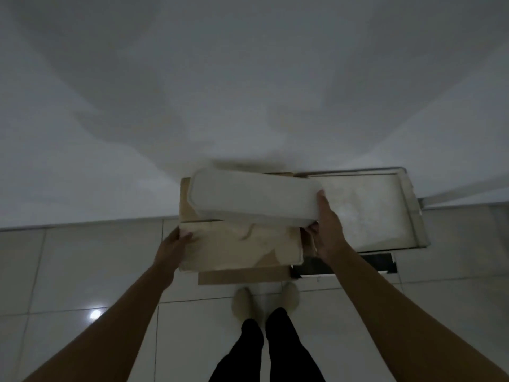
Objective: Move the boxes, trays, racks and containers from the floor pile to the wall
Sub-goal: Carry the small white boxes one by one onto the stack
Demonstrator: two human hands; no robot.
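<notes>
A long white plastic container (253, 199) lies tilted on top of a cardboard box (237, 246) that stands at the foot of the white wall (248, 92). My right hand (327, 230) grips the container's right end, thumb on its top edge. My left hand (173, 241) holds the box's left edge, fingers curled over the top. A flat cardboard flap (242, 275) sticks out under the box toward me. The scene is dim and slightly blurred.
A metal tray (413, 205) stands just right of the box against the wall, with a dark flat object (382, 261) lying in front of it. Pale floor tiles (82, 271) spread to the left. My feet (264, 299) stand close behind the box.
</notes>
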